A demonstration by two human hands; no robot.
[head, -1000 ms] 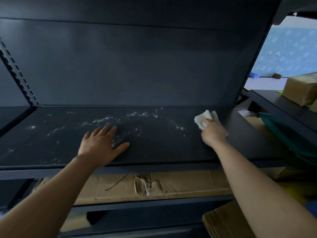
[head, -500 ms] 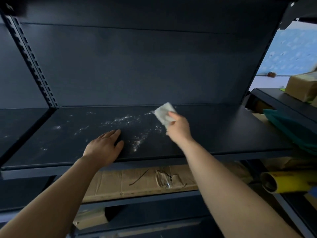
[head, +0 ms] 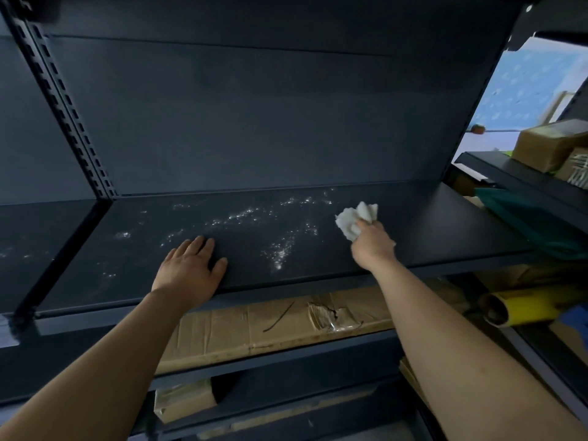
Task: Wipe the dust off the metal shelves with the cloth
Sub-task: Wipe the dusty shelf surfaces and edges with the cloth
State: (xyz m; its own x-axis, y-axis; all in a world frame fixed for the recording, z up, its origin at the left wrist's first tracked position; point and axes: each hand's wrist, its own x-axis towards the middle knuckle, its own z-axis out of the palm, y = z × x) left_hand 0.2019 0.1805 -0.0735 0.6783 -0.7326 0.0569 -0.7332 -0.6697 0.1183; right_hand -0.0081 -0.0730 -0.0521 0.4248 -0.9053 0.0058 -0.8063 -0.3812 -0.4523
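A dark metal shelf (head: 429, 224) runs across the middle of the head view. White dust (head: 280, 249) lies in streaks over its centre and left part. My right hand (head: 372, 246) grips a crumpled white cloth (head: 356, 218) and holds it on the shelf just right of the dust. Near the shelf's front edge my left hand (head: 191, 268) rests flat, fingers straight, left of the dust streak.
A slotted upright (head: 66, 106) stands at the left, with another dusty shelf (head: 31, 243) beyond it. Flattened cardboard (head: 270, 323) lies on the shelf below. At the right are a neighbouring shelf with boxes (head: 550, 144), a green sheet (head: 528, 224) and a yellow roll (head: 521, 307).
My right hand with the cloth swept left into the dust half a second ago and is now back at the right. My left hand stays flat on the shelf.
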